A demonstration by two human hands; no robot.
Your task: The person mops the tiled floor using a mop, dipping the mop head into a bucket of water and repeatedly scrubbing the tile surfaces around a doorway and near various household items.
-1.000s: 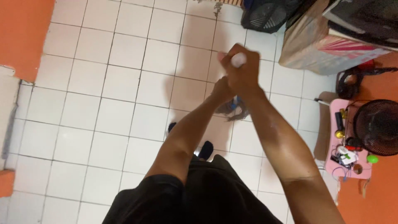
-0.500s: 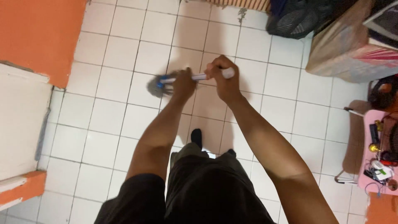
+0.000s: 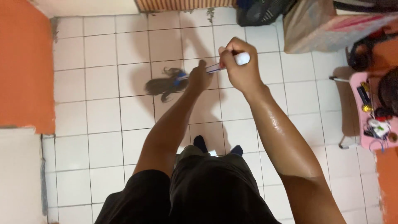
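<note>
I hold a mop with both hands over a white tiled floor (image 3: 103, 116). My right hand (image 3: 238, 68) grips the top end of the white handle (image 3: 242, 58). My left hand (image 3: 200, 78) is closed around the handle lower down, near the blue collar. The grey stringy mop head (image 3: 162, 86) rests on the tiles to the left of my left hand. My dark shorts and feet show at the bottom middle.
An orange wall (image 3: 25, 66) stands on the left. A wrapped cardboard box (image 3: 327, 29) and a black fan (image 3: 261, 12) sit at the back right. A small pink table (image 3: 369, 112) with several small items is at the right edge.
The mop head swung from near my feet out to the left and forward. Both hands stayed on the handle, and the view shifted toward the back wall.
</note>
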